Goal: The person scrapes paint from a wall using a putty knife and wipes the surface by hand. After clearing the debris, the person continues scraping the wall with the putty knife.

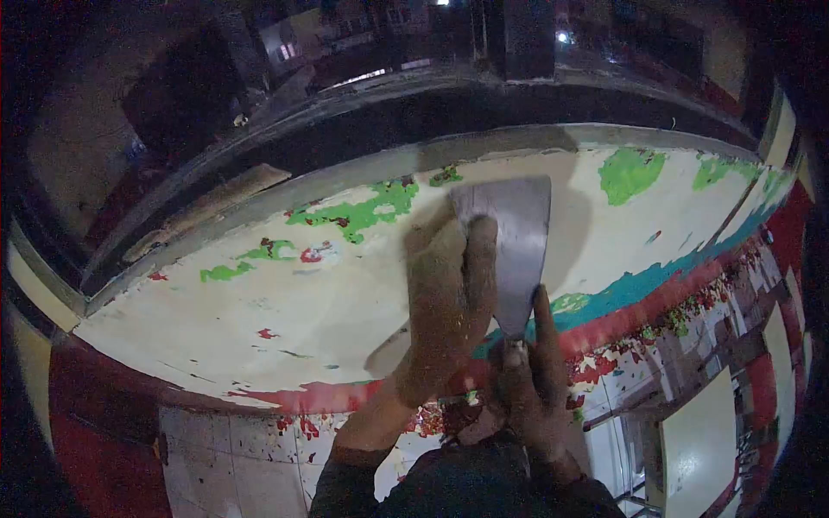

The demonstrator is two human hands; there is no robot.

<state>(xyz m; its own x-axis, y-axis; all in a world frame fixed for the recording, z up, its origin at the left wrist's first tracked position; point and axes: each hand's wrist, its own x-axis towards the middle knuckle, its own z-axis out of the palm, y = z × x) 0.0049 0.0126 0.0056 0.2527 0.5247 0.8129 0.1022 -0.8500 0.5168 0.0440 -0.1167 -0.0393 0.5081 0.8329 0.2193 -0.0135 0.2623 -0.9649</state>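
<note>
A scraper (522, 233) with a wide, flat metal blade lies over the pale windowsill (345, 315), its broad edge pointing toward the window. My right hand (537, 393) is closed around its handle, with a finger stretched up along the blade's right side. From the left, my left hand (440, 298) is on the blade, its fingers bent against the metal near the left edge. Green paint patches (380, 210) with small red spots show on the sill to the left, and another green patch (630, 175) to the right. Teal and red bands run along the near edge.
Beyond the sill is a dark window frame (414, 121) with glass above it. Red and green paint flakes (596, 371) litter the tiled floor (259, 449) below. A pale flat panel (699, 445) is at the lower right. Red wall (99, 423) shows at the left.
</note>
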